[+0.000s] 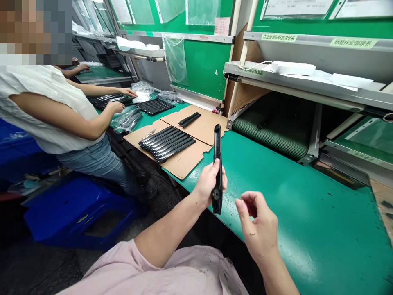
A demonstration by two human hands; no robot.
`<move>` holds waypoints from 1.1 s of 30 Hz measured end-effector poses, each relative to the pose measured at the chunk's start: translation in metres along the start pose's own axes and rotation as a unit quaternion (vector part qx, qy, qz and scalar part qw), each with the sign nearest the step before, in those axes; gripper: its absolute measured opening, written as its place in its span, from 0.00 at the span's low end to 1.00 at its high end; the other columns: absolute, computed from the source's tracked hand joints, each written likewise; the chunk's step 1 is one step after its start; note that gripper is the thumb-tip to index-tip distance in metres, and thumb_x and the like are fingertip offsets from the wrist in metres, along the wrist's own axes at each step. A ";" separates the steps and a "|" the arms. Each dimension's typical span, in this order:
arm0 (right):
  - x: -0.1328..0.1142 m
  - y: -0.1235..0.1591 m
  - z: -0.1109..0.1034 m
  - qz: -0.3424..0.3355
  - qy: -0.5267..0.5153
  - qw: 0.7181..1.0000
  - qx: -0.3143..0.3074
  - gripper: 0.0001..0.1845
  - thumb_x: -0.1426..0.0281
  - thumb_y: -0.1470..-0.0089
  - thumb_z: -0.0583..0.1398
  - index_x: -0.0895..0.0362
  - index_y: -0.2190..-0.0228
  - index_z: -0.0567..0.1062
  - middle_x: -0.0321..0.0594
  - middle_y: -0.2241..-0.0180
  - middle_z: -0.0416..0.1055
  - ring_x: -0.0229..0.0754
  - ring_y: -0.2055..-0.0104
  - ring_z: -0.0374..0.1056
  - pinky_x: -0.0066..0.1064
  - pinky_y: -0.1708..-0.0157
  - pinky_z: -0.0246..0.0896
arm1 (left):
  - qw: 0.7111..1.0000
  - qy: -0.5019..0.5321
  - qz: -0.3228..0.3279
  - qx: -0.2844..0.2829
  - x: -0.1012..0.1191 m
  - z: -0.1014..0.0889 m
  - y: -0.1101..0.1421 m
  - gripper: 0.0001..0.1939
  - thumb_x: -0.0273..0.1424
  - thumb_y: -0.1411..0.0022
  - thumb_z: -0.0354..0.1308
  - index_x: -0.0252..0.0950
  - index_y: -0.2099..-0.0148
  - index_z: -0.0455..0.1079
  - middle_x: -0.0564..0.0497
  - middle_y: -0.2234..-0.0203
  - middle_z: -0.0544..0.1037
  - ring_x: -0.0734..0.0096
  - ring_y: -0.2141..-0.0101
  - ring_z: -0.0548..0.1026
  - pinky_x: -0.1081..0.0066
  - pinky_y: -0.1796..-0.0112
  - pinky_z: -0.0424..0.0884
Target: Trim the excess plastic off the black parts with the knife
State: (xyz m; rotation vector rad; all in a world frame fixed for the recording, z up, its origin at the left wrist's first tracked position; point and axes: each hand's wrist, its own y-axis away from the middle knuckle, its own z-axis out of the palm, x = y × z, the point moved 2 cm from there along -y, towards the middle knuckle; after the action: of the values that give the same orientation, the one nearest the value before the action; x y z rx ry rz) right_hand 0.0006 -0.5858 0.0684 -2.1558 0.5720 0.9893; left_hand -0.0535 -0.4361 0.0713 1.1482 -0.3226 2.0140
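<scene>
My left hand (206, 183) is closed around a long, narrow black plastic part (217, 164), held nearly upright above the bench's front edge. A round feature shows near the part's lower end. To the right of it, my right hand (260, 225) hovers over the green bench top, apart from the part. Its fingers are curled, with a gap between them and the thumb, and nothing shows in it. A row of similar glossy black strips (167, 143) lies on brown cardboard (184, 166) to the left. A few more black strips (189, 119) lie farther back on the cardboard.
A conveyor belt (276, 123) runs under the shelf (307, 84) behind the green bench (307, 205). At left a co-worker (76, 110) handles items near plastic bags (129, 120) and more black strips (155, 106). A blue plastic stool (76, 213) stands on the floor.
</scene>
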 end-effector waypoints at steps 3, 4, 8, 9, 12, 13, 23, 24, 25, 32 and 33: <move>0.001 0.009 0.003 0.003 -0.001 0.999 -0.041 0.11 0.59 0.36 0.58 0.53 0.65 0.68 0.33 0.70 0.69 0.38 0.70 0.66 0.29 0.69 0.64 | 0.999 -0.019 0.034 -0.032 0.005 -0.002 -0.006 0.24 0.52 0.39 0.57 0.36 0.72 0.61 0.60 0.89 0.60 0.81 0.90 0.57 0.80 0.89 0.51; 0.001 0.010 0.004 0.000 0.004 0.999 -0.046 0.11 0.59 0.36 0.58 0.53 0.65 0.68 0.33 0.70 0.68 0.38 0.69 0.66 0.29 0.69 0.63 | 0.998 -0.025 0.035 -0.039 0.006 -0.003 -0.007 0.24 0.52 0.40 0.57 0.36 0.72 0.62 0.60 0.89 0.60 0.81 0.90 0.56 0.80 0.89 0.50; 0.000 0.011 0.006 -0.046 0.026 0.997 -0.058 0.10 0.61 0.35 0.58 0.53 0.65 0.67 0.32 0.71 0.66 0.38 0.69 0.65 0.30 0.69 0.62 | 0.997 -0.053 0.023 -0.058 0.002 -0.003 -0.007 0.25 0.54 0.41 0.58 0.36 0.72 0.63 0.60 0.91 0.60 0.80 0.91 0.56 0.79 0.90 0.50; 0.000 0.010 0.006 -0.068 0.034 0.996 -0.050 0.09 0.62 0.34 0.58 0.54 0.65 0.67 0.33 0.71 0.65 0.38 0.70 0.64 0.30 0.70 0.61 | 0.996 -0.061 0.019 -0.062 0.001 -0.003 -0.007 0.25 0.54 0.41 0.58 0.36 0.72 0.62 0.60 0.91 0.60 0.80 0.91 0.56 0.79 0.90 0.50; 0.001 0.007 0.006 -0.152 0.064 0.986 0.004 0.08 0.65 0.34 0.59 0.55 0.64 0.67 0.37 0.70 0.67 0.41 0.69 0.64 0.32 0.69 0.60 | 0.994 -0.063 -0.012 -0.091 -0.003 -0.001 -0.005 0.26 0.54 0.43 0.60 0.36 0.73 0.61 0.60 0.91 0.59 0.81 0.90 0.56 0.80 0.90 0.49; 0.001 0.005 0.006 -0.184 0.075 0.980 0.027 0.07 0.67 0.35 0.60 0.56 0.64 0.67 0.38 0.69 0.68 0.41 0.68 0.64 0.32 0.68 0.61 | 0.992 -0.058 -0.029 -0.107 -0.005 0.001 -0.004 0.26 0.54 0.44 0.61 0.36 0.74 0.61 0.60 0.91 0.59 0.81 0.90 0.56 0.80 0.89 0.48; -0.010 -0.012 -0.007 -0.221 0.104 0.969 0.038 0.09 0.70 0.32 0.55 0.56 0.67 0.69 0.33 0.75 0.67 0.36 0.77 0.62 0.30 0.74 0.52 | 0.986 -0.051 -0.075 -0.143 -0.009 -0.002 -0.004 0.26 0.53 0.45 0.62 0.36 0.75 0.60 0.60 0.90 0.58 0.81 0.91 0.56 0.78 0.90 0.48; -0.011 -0.008 -0.006 -0.228 0.107 0.968 0.009 0.10 0.70 0.31 0.54 0.56 0.68 0.69 0.33 0.76 0.66 0.36 0.78 0.60 0.31 0.74 0.50 | 0.987 -0.051 -0.069 -0.138 -0.005 -0.003 -0.006 0.26 0.52 0.46 0.63 0.36 0.75 0.60 0.61 0.89 0.58 0.81 0.91 0.56 0.78 0.90 0.48; -0.011 -0.005 -0.004 -0.233 0.116 0.965 -0.005 0.12 0.70 0.31 0.54 0.56 0.69 0.69 0.33 0.77 0.64 0.37 0.78 0.59 0.32 0.75 0.48 | 0.987 -0.052 -0.066 -0.136 -0.002 -0.004 -0.008 0.26 0.51 0.46 0.63 0.36 0.75 0.60 0.61 0.89 0.58 0.81 0.91 0.57 0.79 0.90 0.48; -0.009 0.001 0.006 -0.275 0.218 0.936 0.004 0.17 0.70 0.33 0.55 0.55 0.76 0.64 0.33 0.80 0.56 0.39 0.77 0.52 0.36 0.75 0.40 | 0.987 -0.062 -0.067 -0.132 -0.002 -0.002 -0.009 0.26 0.51 0.46 0.64 0.35 0.75 0.61 0.60 0.89 0.58 0.82 0.91 0.57 0.80 0.90 0.48; -0.009 0.002 0.006 -0.274 0.224 0.935 0.007 0.18 0.70 0.32 0.55 0.55 0.76 0.64 0.33 0.80 0.56 0.39 0.77 0.51 0.36 0.74 0.39 | 0.987 -0.064 -0.067 -0.133 -0.002 -0.002 -0.009 0.26 0.52 0.46 0.63 0.35 0.75 0.60 0.60 0.89 0.59 0.82 0.91 0.57 0.80 0.90 0.48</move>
State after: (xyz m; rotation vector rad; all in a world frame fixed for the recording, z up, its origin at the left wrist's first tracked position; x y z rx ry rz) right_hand -0.0087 -0.5817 0.0723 -2.3448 0.1481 0.1914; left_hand -0.0480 -0.4301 0.0669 1.1011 -0.5472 1.7251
